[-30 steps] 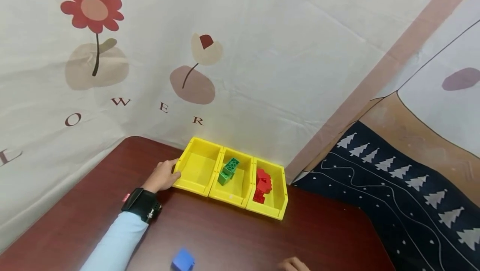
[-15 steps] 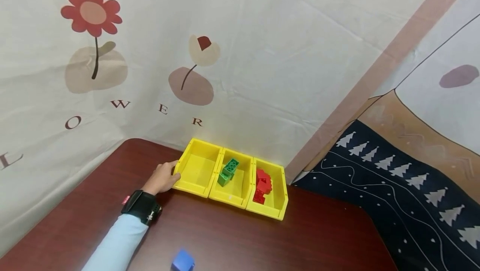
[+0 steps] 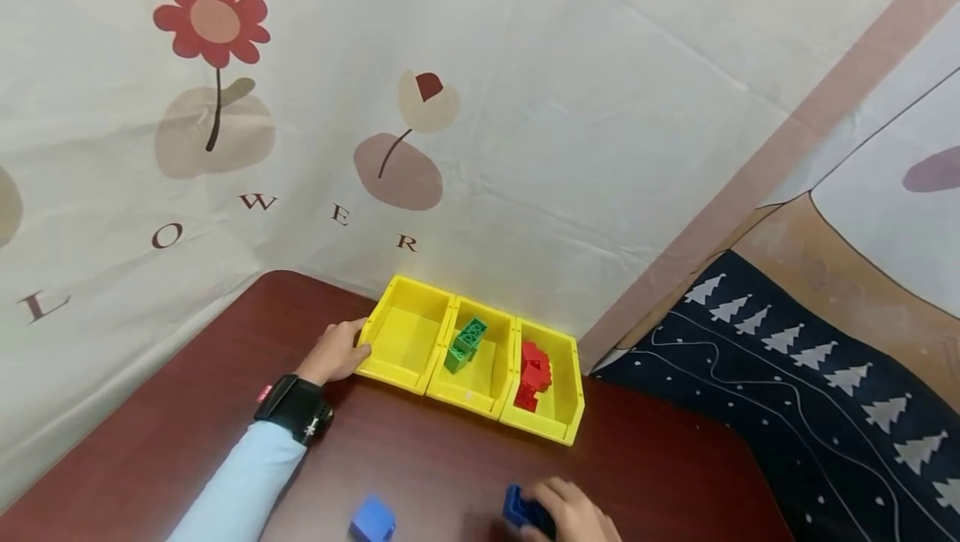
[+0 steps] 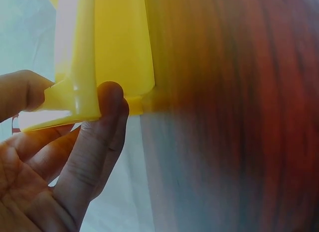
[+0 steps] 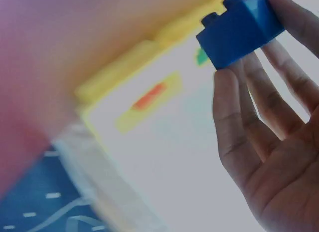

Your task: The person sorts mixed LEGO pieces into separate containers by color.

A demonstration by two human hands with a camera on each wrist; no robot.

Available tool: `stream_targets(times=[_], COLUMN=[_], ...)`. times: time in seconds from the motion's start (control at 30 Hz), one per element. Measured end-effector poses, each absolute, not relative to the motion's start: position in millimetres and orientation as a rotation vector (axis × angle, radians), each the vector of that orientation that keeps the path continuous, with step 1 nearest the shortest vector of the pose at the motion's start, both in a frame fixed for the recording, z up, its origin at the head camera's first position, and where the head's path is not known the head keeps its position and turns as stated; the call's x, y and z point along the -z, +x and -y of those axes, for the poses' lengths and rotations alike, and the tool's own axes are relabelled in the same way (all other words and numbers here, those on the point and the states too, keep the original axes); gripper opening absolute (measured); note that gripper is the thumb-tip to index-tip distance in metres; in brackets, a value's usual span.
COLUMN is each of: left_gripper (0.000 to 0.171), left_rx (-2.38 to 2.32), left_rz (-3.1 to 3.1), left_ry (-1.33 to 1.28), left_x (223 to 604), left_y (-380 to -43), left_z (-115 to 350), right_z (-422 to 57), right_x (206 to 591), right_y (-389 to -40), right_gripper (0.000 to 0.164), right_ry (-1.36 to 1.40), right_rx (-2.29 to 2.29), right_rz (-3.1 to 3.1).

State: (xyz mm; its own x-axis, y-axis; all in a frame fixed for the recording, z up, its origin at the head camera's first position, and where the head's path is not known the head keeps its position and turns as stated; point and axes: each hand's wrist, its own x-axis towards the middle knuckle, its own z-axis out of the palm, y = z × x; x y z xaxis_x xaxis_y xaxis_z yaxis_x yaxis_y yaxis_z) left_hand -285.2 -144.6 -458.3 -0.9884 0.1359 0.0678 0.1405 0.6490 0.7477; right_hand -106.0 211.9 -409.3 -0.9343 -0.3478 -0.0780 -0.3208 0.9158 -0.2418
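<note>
My left hand (image 3: 341,352) holds the left end of a row of three joined yellow bins (image 3: 401,380). In the left wrist view, its thumb and fingers pinch the yellow bin's corner (image 4: 85,57). At the bottom of the head view, my right hand (image 3: 576,515) pinches a dark blue toy brick (image 3: 517,505) in front of the bins. The right wrist view shows this studded blue brick (image 5: 241,35) between the thumb and the fingertips. Another blue block (image 3: 372,519) lies on the table, left of the right hand.
Green bricks (image 3: 467,343) sit in the middle bin and red bricks (image 3: 533,375) in the right one. The bins stand on a dark red-brown table (image 3: 427,450), close against a white printed cloth (image 3: 540,192). A navy tree-patterned cloth (image 3: 750,383) hangs at the right.
My right hand, out of the head view half a second ago, has come in from the bottom with the blue brick. The left hand keeps its hold on the bin.
</note>
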Motion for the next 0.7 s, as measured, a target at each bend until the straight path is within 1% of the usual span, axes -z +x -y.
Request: stream_targets(times=[0.07,0.17,0.33,0.43,0.57,0.7], left_gripper=[0.053,0.052,0.052,0.052,0.051,0.05], left_rx=[1.288,1.292,1.298,1.302,1.298,1.262], left_rz=[2.852,2.865,2.881,2.88,2.874,2.87], left_ry=[-0.244,-0.228,-0.215,-0.214,-0.214,-0.223], left_x=[457,456,454,454,456,456], left_y=[-285,-284,-284,-284,-283,-284], left_z=[145,144,144,144,144,143], right_z=[-191,-163,-118,-89,-53,-26], right_x=[389,367,351,349,353,366], right_y=[-115,-134,-178,-204,-234,-262], right_gripper=[0.029,0.034,0.038,0.039,0.039,0.039], right_ry=[-0.544,-0.712,-0.874,-0.823,-0.62,-0.436], right_rx=[0.288,0.216,0.295,0.363,0.374,0.341], right_rz=[-3.064,-3.304,-3.451,-3.436,-3.391,-3.357])
